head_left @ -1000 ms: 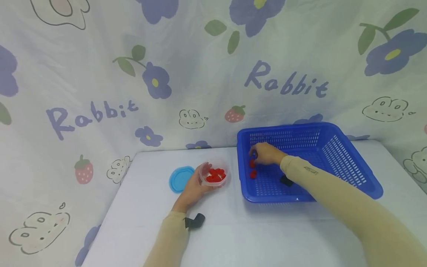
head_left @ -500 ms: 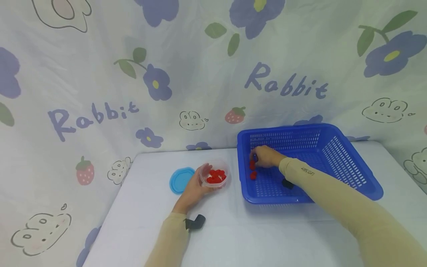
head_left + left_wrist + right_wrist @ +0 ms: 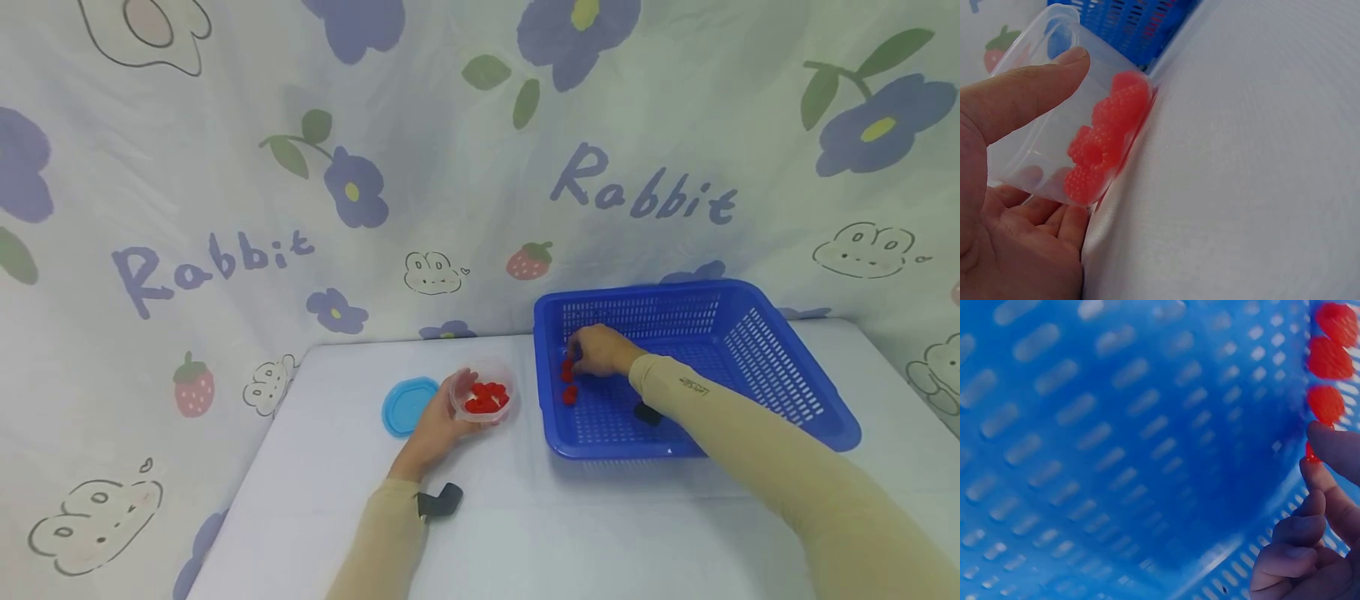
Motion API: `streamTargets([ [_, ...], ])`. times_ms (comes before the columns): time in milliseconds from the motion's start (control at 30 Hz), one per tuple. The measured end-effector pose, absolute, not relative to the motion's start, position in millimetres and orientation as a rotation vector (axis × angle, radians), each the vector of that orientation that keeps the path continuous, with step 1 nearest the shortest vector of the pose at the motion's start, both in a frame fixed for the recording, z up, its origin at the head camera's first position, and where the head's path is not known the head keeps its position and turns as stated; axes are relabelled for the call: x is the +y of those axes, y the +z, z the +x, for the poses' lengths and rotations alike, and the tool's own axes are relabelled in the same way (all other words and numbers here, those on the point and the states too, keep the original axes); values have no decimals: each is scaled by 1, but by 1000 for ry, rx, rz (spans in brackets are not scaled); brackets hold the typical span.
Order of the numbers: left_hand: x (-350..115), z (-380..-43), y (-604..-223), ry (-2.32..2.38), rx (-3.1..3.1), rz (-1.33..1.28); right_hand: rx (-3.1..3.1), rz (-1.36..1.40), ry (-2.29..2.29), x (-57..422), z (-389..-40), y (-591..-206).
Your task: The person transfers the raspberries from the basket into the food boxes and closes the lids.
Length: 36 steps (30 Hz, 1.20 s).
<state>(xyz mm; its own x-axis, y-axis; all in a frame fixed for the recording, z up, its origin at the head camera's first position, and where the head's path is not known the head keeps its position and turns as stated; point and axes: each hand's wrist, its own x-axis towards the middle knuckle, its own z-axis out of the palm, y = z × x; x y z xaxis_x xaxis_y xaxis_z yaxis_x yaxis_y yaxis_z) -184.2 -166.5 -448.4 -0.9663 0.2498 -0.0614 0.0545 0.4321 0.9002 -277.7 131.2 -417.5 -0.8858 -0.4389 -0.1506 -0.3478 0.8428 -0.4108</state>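
Note:
My left hand (image 3: 435,429) grips a small clear plastic tub (image 3: 1035,134), thumb on its near wall and fingers around the far side. Several red raspberries (image 3: 1107,147) lie at the bottom of the tub, which stands on the white table. Inside the blue basket (image 3: 549,387), at its left end, my right hand (image 3: 602,350) reaches down. The right wrist view shows its thumb and index finger pinching a raspberry (image 3: 1313,452), mostly hidden by the fingertips. More raspberries (image 3: 1330,359) line up beside it along the basket's wall.
A light blue lid (image 3: 405,408) lies on the table (image 3: 517,533) left of the tub, partly behind my left hand. The basket's raised, slotted walls surround my right hand. Behind the table hangs a printed curtain (image 3: 465,167).
My right hand has lowered slightly in the basket and its thumb and index finger have closed on a raspberry. My left hand and the tub have stayed in place.

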Motion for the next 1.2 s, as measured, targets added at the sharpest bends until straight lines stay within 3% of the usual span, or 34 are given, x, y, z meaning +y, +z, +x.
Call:
streamTargets([
  [267,-172,-196,-477,1596,2498,233,2824,-665,-698,137,-275,-405],
  [1200,-174,-195,-477,1612,2507,252,2850,-515,-1068,139,-232,-349],
])
